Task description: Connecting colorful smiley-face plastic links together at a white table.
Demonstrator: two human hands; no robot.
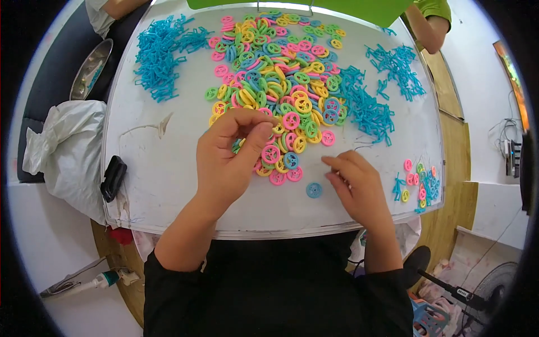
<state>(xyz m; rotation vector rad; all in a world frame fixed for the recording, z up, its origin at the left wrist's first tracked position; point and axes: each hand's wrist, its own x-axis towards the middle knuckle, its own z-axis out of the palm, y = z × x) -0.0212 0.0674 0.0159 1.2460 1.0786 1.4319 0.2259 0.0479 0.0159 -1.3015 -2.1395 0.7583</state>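
A large heap of small plastic wheels in pink, yellow, green and blue covers the middle of the table. Over the near left side of the heap is my left hand, its thumb and forefinger pinched together. What they hold, if anything, is too small to make out. My right hand hovers to the right of the heap's near end, thumb and forefinger apart with nothing seen between them. A single blue wheel lies on the table just left of that hand, apart from the heap.
Blue plastic link pieces lie in a left pile, a pile beside the wheels and a far right pile. Joined pieces sit near the right edge, a black case at the left. Two other people's arms show across the white table.
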